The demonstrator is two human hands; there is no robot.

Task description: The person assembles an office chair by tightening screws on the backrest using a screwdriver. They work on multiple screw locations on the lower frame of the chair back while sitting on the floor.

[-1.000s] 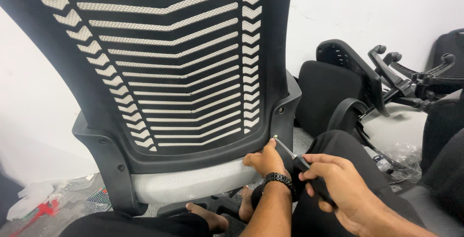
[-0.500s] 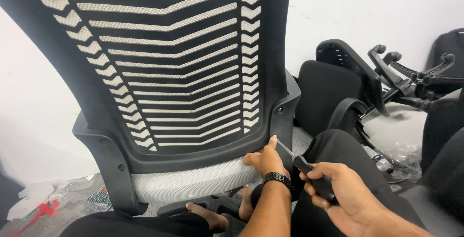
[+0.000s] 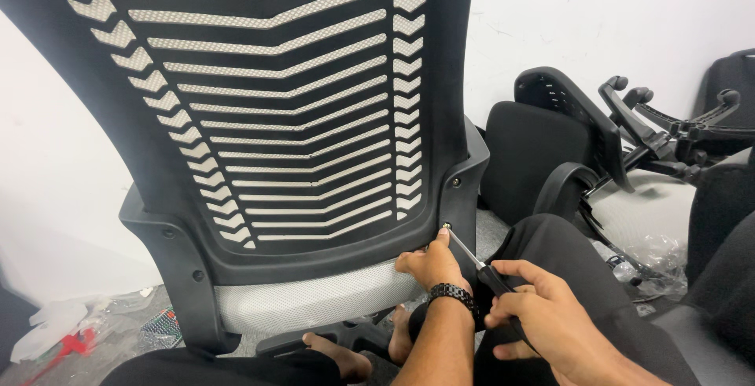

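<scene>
An office chair's black slatted backrest with a pale mesh behind it fills the view, its grey seat cushion below. My right hand grips the black handle of a screwdriver, whose metal tip meets a screw at the lower right corner of the backrest frame. My left hand, with a black watch on the wrist, rests on the frame's lower edge, its fingertips next to the screw and the shaft.
Loose black chair parts, seat pads and wheeled bases, lie at the right against the white wall. Clear plastic wrap is on the floor beside them. Scraps of packaging litter the floor at lower left. My legs and bare feet are under the chair.
My right hand has rolled on the screwdriver handle, fingers shifting over it, while the tip stays at the screw. My left hand has hardly moved.
</scene>
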